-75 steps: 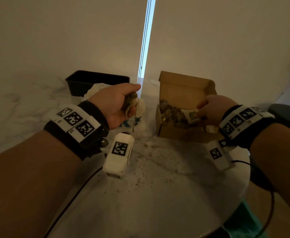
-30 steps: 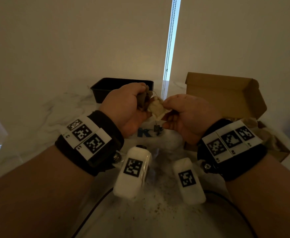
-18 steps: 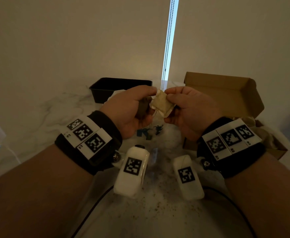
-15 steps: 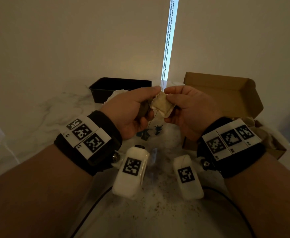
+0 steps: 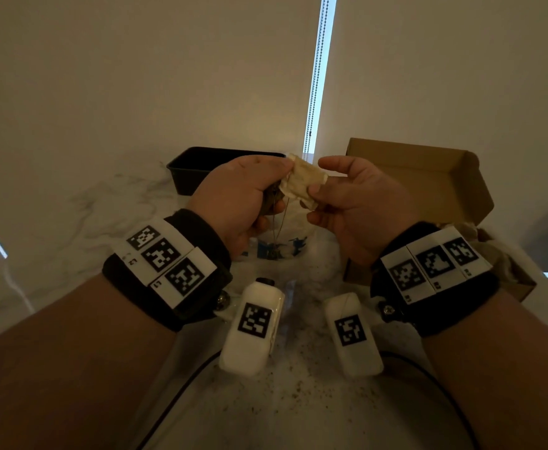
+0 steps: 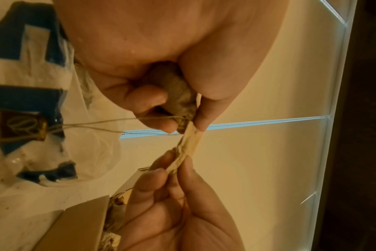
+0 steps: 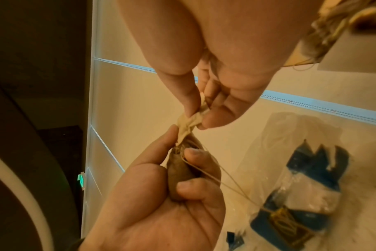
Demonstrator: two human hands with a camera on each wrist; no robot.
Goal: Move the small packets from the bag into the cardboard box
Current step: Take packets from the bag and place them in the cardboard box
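Note:
A pale crumpled packet (image 5: 305, 183) is stretched between both hands above the table. My left hand (image 5: 282, 177) pinches its upper left corner with thumb and forefinger, and its other fingers curl round a brown packet (image 5: 271, 203) whose strings hang down to a dark tag (image 5: 274, 254). My right hand (image 5: 318, 190) pinches the pale packet's (image 7: 189, 122) right end, forefinger stretched out above it. The plastic bag (image 5: 285, 245) with blue print lies below the hands. The open cardboard box (image 5: 428, 177) stands to the right, with several packets (image 6: 114, 212) inside.
A black tray (image 5: 194, 164) stands at the back left by the wall. A window-blind bead chain (image 5: 314, 92) hangs behind the hands. Dark crumbs (image 5: 298, 384) are scattered over the round marble table (image 5: 120, 206), whose edge curves away on both sides.
The right hand came from the box to meet the left hand. Both hands have risen slightly, the pale packet is now pulled out between them, and the right forefinger has lifted off it.

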